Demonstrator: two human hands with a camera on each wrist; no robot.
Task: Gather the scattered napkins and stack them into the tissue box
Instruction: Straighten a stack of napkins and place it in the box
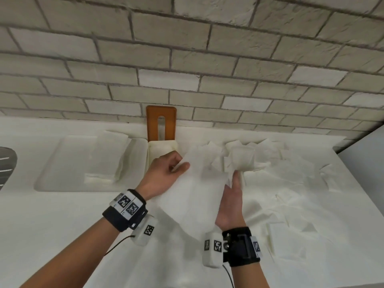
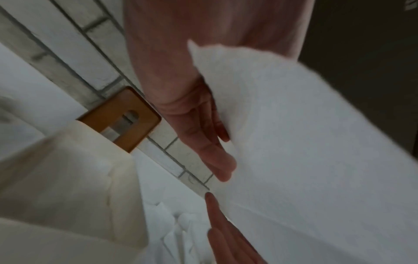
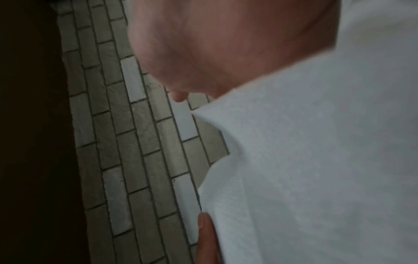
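A large white napkin [image 1: 197, 190] hangs unfolded above the counter between my hands. My left hand [image 1: 178, 165] pinches its upper left corner, and the fingers [image 2: 203, 142] and thumb [image 2: 226, 232] close on the sheet [image 2: 305, 160]. My right hand [image 1: 234, 179] grips the napkin's right edge; the sheet [image 3: 316, 160] drapes over that palm, thumb [image 3: 205, 235] against it. The cream tissue box [image 1: 151, 150] stands just behind my left hand, its brown slotted lid [image 1: 161, 123] leaning on the wall. Several scattered napkins [image 1: 270, 159] lie to the right.
A shallow recessed basin [image 1: 62, 163] at the left holds folded napkins [image 1: 116, 154]. A dark object [image 1: 6, 163] shows at the left edge. The brick wall [image 1: 207, 69] runs close behind. The counter ends at its right edge [image 1: 353, 173].
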